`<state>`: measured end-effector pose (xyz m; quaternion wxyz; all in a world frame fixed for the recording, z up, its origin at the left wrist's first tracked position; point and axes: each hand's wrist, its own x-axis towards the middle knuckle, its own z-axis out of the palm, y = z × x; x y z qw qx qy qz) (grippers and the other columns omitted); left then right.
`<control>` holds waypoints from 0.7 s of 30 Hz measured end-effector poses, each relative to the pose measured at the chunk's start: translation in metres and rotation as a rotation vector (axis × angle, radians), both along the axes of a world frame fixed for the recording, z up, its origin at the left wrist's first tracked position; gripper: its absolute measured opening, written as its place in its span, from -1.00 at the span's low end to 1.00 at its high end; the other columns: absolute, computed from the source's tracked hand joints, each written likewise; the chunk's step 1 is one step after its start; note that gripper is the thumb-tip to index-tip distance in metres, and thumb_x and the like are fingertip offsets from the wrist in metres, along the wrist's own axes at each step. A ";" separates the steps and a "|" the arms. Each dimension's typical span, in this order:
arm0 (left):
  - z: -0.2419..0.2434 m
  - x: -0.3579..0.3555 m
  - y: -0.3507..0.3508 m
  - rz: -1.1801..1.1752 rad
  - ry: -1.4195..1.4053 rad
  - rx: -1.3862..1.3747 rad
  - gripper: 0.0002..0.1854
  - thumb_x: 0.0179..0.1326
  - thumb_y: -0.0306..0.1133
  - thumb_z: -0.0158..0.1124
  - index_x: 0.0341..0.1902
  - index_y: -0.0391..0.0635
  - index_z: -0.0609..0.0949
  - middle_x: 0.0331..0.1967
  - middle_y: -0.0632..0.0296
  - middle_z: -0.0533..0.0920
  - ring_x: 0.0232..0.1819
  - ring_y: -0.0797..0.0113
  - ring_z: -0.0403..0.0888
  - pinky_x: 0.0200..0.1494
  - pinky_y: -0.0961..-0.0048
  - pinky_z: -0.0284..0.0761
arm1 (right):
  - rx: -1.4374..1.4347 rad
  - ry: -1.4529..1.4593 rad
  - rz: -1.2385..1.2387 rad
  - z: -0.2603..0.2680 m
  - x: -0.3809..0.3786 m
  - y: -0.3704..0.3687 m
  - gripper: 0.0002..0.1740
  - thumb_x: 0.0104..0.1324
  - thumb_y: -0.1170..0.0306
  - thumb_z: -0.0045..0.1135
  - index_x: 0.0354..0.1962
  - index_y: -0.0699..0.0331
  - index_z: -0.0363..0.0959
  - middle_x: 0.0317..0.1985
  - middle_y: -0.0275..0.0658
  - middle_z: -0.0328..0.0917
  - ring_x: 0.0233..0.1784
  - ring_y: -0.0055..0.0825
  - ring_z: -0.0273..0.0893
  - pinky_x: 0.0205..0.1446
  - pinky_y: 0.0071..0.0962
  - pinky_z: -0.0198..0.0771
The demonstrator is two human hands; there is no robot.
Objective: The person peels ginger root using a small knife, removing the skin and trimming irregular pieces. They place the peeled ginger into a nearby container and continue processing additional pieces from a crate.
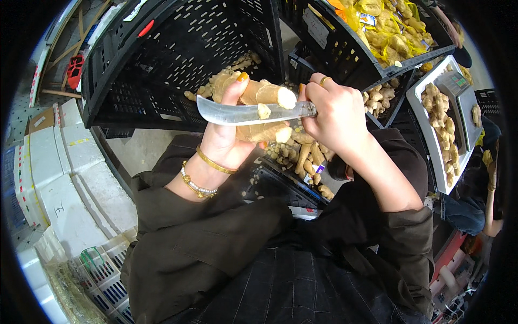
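Note:
My left hand (226, 137) is closed around a thick piece of ginger root (255, 92), its thumb on top and a bracelet and bangle at the wrist. Two pale cut ends of the root face right. In my right hand (334, 109) is the handle end of a knife with a broad curved blade (230, 113). The blade lies across the ginger, and a small ginger slice (264, 111) clings to it. Below the hands, ginger pieces (309, 156) and scattered trimmings lie in and around a low black crate (279, 182).
A large black slatted crate (141, 73) with ginger inside stands ahead-left. At the upper right, another black crate (336, 36) holds yellow-netted ginger (388, 28). Ginger rests on a weighing scale (465, 101) and its white tray. White foam boxes (77, 162) line the left. Other people's arms show at far right.

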<state>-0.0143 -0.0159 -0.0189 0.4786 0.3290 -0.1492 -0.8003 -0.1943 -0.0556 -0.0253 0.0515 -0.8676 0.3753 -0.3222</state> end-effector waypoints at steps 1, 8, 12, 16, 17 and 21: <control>-0.001 0.002 -0.001 0.027 0.005 0.013 -0.55 0.20 0.03 -0.08 -0.22 -0.15 0.50 -0.41 0.17 0.60 -0.44 0.26 0.60 -0.41 0.38 0.57 | -0.020 -0.013 0.004 -0.003 0.000 -0.004 -0.87 -0.07 0.51 0.06 -0.69 0.25 0.29 -0.62 -0.25 0.31 -0.66 -0.28 0.35 -0.61 -0.41 0.30; 0.006 0.019 0.002 0.079 0.010 -0.072 -0.65 0.20 0.02 -0.05 -0.23 0.01 0.47 -0.38 0.24 0.58 -0.41 0.21 0.58 -0.36 0.27 0.55 | 0.173 0.105 -0.296 -0.004 -0.014 -0.039 -0.89 -0.04 0.43 0.04 -0.62 0.32 0.40 -0.56 -0.14 0.42 -0.49 -0.15 0.44 -0.39 -0.28 0.39; 0.008 0.026 0.003 0.159 -0.079 -0.144 -0.60 0.21 0.05 -0.09 -0.20 -0.04 0.46 -0.34 0.19 0.57 -0.36 0.18 0.59 -0.38 0.34 0.54 | 0.237 -0.055 -0.174 -0.004 -0.011 -0.030 -0.84 0.01 0.45 0.06 -0.64 0.40 0.38 -0.62 -0.05 0.39 -0.53 -0.09 0.40 -0.44 -0.29 0.31; 0.005 0.021 0.004 0.175 -0.453 -0.283 -0.43 0.21 0.11 -0.14 -0.05 -0.20 0.39 -0.21 0.09 0.54 -0.21 0.23 0.56 -0.24 0.41 0.52 | 0.933 -0.341 0.033 0.001 -0.001 -0.020 -0.75 0.15 0.39 0.04 -0.61 0.40 0.41 -0.72 -0.23 0.36 -0.73 -0.54 0.31 -0.57 -0.57 0.21; 0.006 0.018 0.004 0.219 -0.479 -0.386 -0.46 0.21 0.05 -0.09 -0.06 -0.24 0.41 -0.20 0.11 0.54 -0.21 0.29 0.55 -0.22 0.46 0.50 | 1.164 -0.539 0.130 0.004 0.001 -0.019 -0.74 0.18 0.36 0.04 -0.58 0.38 0.42 -0.73 -0.31 0.36 -0.75 -0.66 0.26 -0.60 -0.66 0.18; 0.010 0.009 0.006 0.312 -0.675 -0.716 -0.51 0.15 -0.17 0.14 0.00 -0.36 0.40 -0.14 0.14 0.53 -0.14 0.43 0.49 -0.07 0.57 0.42 | 1.273 -0.790 0.302 0.017 0.007 -0.016 -0.73 0.21 0.29 0.01 -0.37 0.38 0.45 -0.70 -0.40 0.37 -0.78 -0.76 0.18 -0.65 -0.76 0.09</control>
